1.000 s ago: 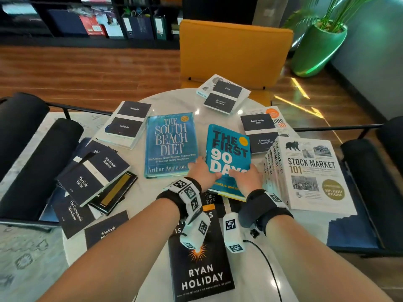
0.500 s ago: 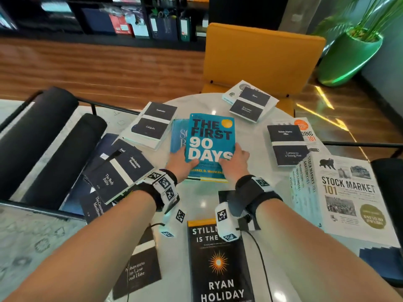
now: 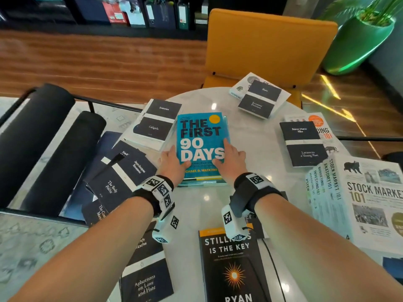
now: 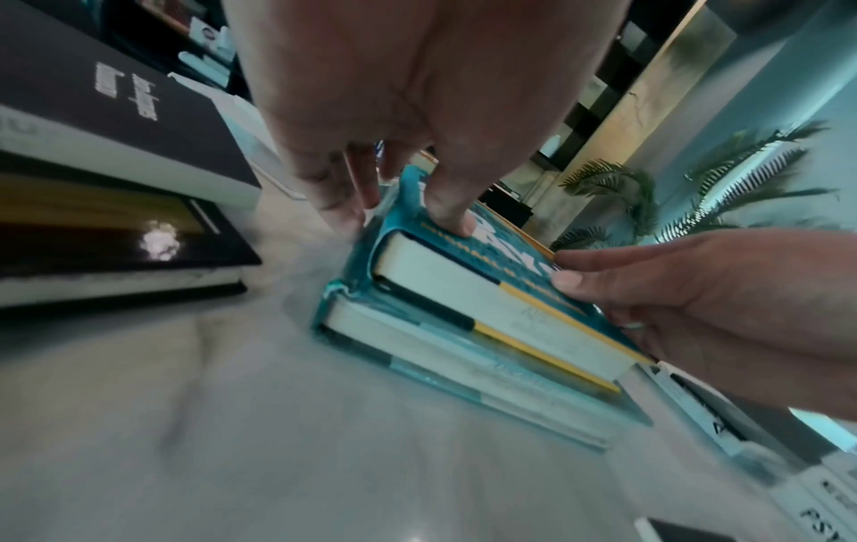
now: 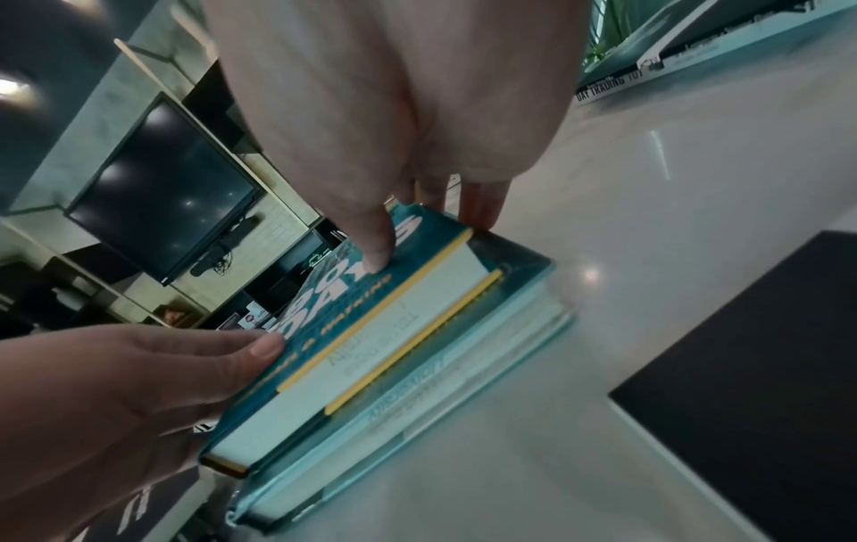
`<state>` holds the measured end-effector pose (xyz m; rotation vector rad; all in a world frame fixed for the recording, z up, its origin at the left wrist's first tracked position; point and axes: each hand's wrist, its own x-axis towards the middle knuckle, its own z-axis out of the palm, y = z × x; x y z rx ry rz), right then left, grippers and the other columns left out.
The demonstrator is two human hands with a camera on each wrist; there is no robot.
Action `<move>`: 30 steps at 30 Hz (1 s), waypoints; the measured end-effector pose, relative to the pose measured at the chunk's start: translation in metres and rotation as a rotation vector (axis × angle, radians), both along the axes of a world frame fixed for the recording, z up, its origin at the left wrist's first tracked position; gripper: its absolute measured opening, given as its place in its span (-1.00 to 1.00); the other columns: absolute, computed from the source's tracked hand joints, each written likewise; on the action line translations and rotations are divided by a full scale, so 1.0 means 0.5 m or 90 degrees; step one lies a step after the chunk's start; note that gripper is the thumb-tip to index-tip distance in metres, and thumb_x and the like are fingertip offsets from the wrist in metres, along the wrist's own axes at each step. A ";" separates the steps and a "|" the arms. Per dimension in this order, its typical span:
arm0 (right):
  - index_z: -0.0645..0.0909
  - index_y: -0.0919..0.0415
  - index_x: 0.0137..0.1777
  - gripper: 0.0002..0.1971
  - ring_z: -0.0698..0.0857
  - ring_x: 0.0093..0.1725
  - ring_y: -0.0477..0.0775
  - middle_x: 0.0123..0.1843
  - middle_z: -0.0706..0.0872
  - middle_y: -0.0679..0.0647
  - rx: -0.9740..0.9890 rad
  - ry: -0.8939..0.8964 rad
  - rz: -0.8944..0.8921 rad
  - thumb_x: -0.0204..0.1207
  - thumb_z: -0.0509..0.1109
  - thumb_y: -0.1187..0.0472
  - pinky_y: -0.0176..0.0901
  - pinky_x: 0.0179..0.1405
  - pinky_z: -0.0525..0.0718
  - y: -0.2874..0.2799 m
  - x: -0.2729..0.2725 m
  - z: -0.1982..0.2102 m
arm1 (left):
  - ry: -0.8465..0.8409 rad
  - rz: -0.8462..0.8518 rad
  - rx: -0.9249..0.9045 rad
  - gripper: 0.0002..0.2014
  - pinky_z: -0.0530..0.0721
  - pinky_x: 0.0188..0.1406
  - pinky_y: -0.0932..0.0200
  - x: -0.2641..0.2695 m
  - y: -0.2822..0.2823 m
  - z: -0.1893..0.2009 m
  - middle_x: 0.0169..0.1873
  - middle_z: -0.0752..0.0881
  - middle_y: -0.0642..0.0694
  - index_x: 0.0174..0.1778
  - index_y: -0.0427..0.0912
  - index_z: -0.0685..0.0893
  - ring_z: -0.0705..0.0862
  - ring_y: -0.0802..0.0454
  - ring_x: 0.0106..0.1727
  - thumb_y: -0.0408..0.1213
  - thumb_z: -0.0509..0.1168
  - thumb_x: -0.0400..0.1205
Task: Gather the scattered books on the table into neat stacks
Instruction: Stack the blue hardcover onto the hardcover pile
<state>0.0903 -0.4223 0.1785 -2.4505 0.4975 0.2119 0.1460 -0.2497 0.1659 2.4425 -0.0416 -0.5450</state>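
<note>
Left hand and right hand each grasp a side edge of the teal "The First 90 Days" hardback, thumbs on the cover, atop a wider blue hardback mid-way across the white marble bench. Advice: press down lightly, square near edges and spines flush, then let go of both sides together.

A yellow chair stands behind the white table, and a green pot with a plant stands on the wooden floor to its right. At the left there are 2 black cushions on a black frame. A dark shelf with folders runs along the far wall, and the right wrist view shows a dark screen on a wall.
</note>
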 end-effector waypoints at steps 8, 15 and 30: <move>-0.14 0.10 0.71 0.11 0.05 0.63 0.20 0.66 0.13 0.16 -0.008 0.080 0.159 0.35 0.58 0.02 0.02 0.60 0.18 -0.017 -0.055 0.007 | -0.043 -0.192 0.096 0.20 0.33 0.57 -0.14 -0.031 0.038 -0.001 0.56 0.37 -0.15 0.70 -0.13 0.03 0.35 -0.16 0.55 -0.03 0.65 0.26; -0.08 0.12 0.70 -0.16 0.17 0.58 0.19 0.62 0.23 0.16 -0.091 0.036 0.172 0.55 0.37 0.16 0.01 0.53 0.36 -0.007 -0.069 0.001 | -0.072 -0.197 0.093 0.15 0.32 0.56 -0.06 -0.029 0.044 0.005 0.49 0.46 -0.17 0.69 -0.16 0.10 0.39 -0.13 0.53 -0.12 0.67 0.27; 0.04 0.07 0.67 -0.21 0.31 0.49 0.17 0.52 0.39 0.15 -0.125 0.020 0.130 0.54 0.41 0.16 0.01 0.44 0.46 -0.018 -0.057 0.005 | -0.067 -0.205 0.059 0.14 0.50 0.47 -0.14 0.021 0.019 -0.002 0.41 0.57 -0.03 0.61 -0.02 0.26 0.52 -0.05 0.45 -0.09 0.71 0.13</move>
